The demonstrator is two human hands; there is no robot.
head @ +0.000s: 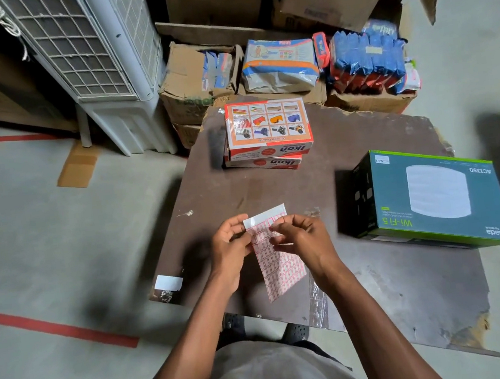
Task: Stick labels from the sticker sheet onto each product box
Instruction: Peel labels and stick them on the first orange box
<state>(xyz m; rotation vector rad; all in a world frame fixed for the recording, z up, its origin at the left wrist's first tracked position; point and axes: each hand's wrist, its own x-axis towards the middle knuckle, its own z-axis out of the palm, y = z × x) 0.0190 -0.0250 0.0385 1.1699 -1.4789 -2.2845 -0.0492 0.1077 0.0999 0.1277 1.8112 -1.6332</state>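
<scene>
Lower centre of frame: both hands on sticker sheet point(277, 256), held above the dark board point(380, 283).
L hand point(229, 248) grips sheet's left edge w/ curled fingers; R hand point(303, 236) pinches at a label near sheet top, thumb + forefinger together. Sheet tilted, red-bordered labels in rows. Two stacked Ikon boxes point(268, 133) at upper centre, well apart from hands. Teal Wi-Fi box point(432, 198) at right, a small white label on its upper-left corner. Cartons + an air cooler point(94, 57) across top.

A grey concrete floor point(29, 248) with red tape lines point(58, 328); a white air cooler point(95, 66) and worn cardboard cartons point(191, 83) stand beyond the tabletop's far edge.
</scene>
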